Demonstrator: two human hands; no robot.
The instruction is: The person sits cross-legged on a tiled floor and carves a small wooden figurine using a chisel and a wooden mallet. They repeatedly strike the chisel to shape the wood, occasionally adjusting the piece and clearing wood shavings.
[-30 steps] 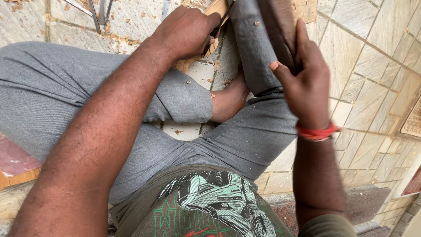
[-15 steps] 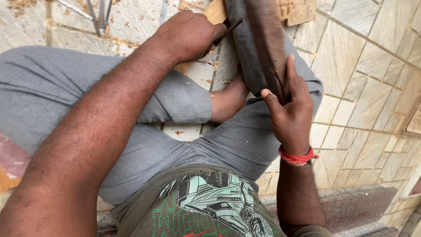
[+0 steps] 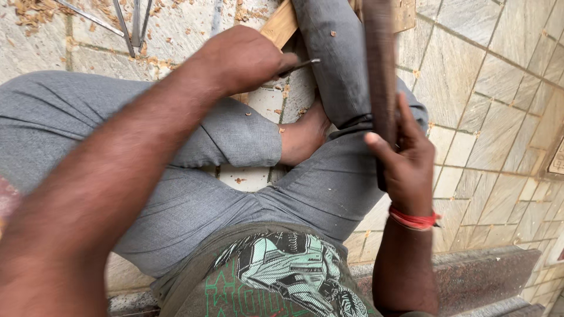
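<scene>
The person is sitting cross-legged on the tiled floor (image 3: 493, 135), grey trousers filling the middle. The wooden plank (image 3: 281, 23) is lying under the raised leg, running toward 1 o'clock. The right hand (image 3: 405, 161) is gripping a dark wooden mallet (image 3: 380, 76), fingers wrapped round its handle, its long axis pointing to 12 o'clock. The left hand (image 3: 241, 58), at 10 o'clock from the mallet, is closing its grip round a thin metal chisel (image 3: 302, 63), whose tip is pointing toward 3 o'clock, at the mallet.
</scene>
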